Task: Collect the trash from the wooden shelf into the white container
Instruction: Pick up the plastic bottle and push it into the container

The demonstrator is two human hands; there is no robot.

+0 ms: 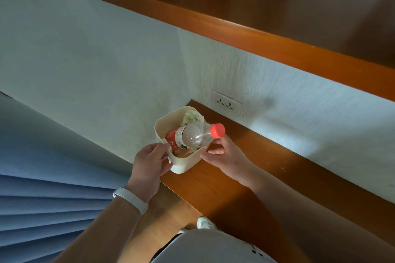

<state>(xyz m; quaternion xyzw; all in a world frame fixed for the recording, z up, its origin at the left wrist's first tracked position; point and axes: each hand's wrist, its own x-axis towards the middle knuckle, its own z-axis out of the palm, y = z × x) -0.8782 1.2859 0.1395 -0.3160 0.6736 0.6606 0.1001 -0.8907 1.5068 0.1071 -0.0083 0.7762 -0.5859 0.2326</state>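
A white wall (85, 60) with a power socket (226, 102) stands behind a long wooden shelf (267, 166). A blue curtain (42, 198) hangs on the left. The white container (181, 165) sits at the corner end of the shelf, right by the wall.

A plastic bottle (192, 135) with a red cap (217, 130) lies slanted in the container. Its bottom is down inside and its cap sticks up over the right rim. Its long side runs from lower left to upper right. Some crumpled wrapper (190, 118) lies behind it.

The left hand (149, 162) is closed on the container's near left side. The right hand (224, 152) is loosely open, with fingers just under the cap. I cannot tell if they touch it.

The bottle looks empty, so it is likely light and easy to squash. The neck seems the best place to hold. The smooth sides could be slippery.
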